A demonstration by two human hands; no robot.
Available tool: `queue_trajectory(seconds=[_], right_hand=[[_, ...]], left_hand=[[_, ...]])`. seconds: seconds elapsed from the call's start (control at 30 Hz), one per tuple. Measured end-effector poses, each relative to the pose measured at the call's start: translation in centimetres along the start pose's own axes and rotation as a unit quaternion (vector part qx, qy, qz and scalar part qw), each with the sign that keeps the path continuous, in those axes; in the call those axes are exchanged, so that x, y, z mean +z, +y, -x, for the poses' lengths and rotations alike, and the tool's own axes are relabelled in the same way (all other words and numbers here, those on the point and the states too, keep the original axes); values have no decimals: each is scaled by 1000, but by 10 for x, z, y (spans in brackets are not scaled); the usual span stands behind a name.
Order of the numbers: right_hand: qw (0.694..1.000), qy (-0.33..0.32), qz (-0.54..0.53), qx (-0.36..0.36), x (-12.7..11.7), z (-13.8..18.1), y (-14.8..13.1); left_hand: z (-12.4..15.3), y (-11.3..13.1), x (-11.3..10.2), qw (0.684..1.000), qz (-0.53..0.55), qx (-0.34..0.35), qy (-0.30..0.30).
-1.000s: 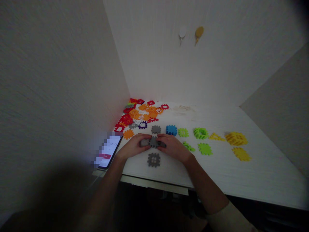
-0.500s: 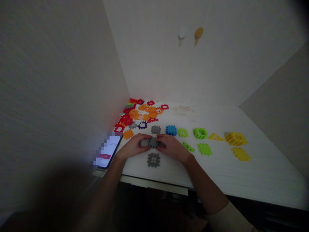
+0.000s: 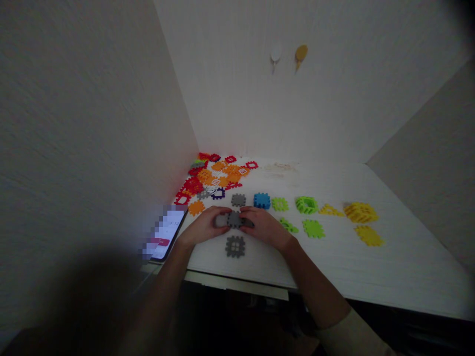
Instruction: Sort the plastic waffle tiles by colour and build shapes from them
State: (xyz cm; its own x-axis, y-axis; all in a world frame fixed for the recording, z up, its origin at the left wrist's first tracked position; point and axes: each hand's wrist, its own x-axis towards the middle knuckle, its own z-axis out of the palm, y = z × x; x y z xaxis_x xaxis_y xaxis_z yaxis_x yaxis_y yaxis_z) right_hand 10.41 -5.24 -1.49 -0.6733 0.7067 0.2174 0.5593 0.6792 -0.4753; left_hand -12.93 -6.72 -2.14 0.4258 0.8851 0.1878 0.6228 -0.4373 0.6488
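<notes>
Between my two hands is a grey notched building tile (image 3: 234, 219), with grey pieces at its sides partly hidden by the fingers. My left hand (image 3: 208, 225) is closed around its left side, thumb below and fingers above. From the right, my right hand (image 3: 261, 224) grips the other side the same way. A grey tile with a window-like grid (image 3: 235, 246) lies flat just below the hands. Just beyond them lies a solid grey tile (image 3: 238, 200), and a blue block of joined tiles (image 3: 261, 200) stands to its right.
A pile of red and orange tiles (image 3: 226, 173) fills the far left corner. A lit phone (image 3: 168, 232) lies at the left edge. Rightward are a green block (image 3: 307, 204), a green tile (image 3: 313, 228), a yellow block (image 3: 360, 211) and a yellow tile (image 3: 368, 236). Walls enclose the table.
The camera view has shifted slightly. Both hands keep their hold on the grey tile, in nearly the same place, and the loose pieces have not moved.
</notes>
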Motion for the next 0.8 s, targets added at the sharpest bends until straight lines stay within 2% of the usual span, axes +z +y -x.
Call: queue_trajectory(seconds=[0.2, 0.8], right_hand=[[1000, -5, 5, 4, -1, -1, -2], [1000, -3, -6, 4, 1, -1, 0]], left_hand=[[1, 3, 1, 1000, 19, -8, 20], [0, 5, 1, 999, 48, -10, 5]])
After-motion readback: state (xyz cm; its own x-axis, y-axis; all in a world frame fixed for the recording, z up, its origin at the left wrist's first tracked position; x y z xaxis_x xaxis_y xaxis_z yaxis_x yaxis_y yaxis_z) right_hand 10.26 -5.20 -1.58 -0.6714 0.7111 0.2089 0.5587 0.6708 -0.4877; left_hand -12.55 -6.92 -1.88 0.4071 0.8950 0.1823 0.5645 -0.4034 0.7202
